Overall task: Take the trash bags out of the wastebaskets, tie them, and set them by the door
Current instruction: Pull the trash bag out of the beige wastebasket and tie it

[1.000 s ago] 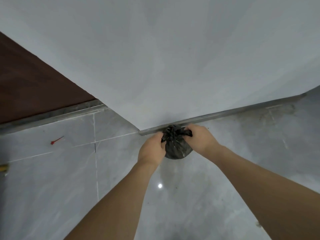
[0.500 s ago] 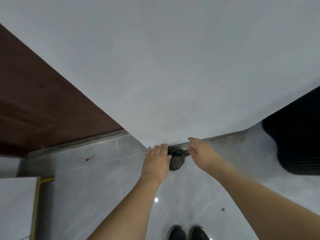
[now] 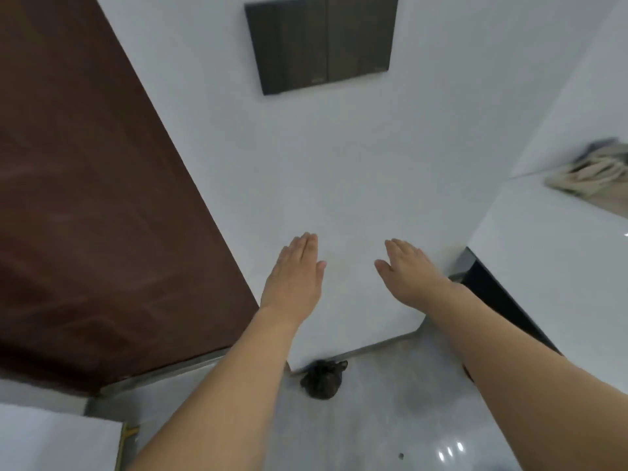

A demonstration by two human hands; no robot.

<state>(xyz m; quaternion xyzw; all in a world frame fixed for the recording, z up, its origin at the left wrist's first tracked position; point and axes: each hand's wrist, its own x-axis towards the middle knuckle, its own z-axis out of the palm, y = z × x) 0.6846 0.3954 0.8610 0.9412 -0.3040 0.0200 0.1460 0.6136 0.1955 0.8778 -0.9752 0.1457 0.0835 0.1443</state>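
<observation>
A small black trash bag (image 3: 322,380), tied in a knot at its top, sits on the grey tiled floor against the foot of the white wall, just right of the brown door (image 3: 95,198). My left hand (image 3: 295,277) and my right hand (image 3: 407,270) are raised well above the bag in front of the wall. Both have straight fingers and hold nothing. Neither hand touches the bag.
A dark panel (image 3: 323,42) is mounted high on the white wall (image 3: 339,164). A white counter (image 3: 543,266) with a beige cloth (image 3: 594,178) on it stands at the right, dark below. Another white surface (image 3: 51,436) fills the lower left corner.
Both hands let go of the bag and rose away from it, fingers straightening. The view lifted, and the bag now lies alone on the floor by the wall.
</observation>
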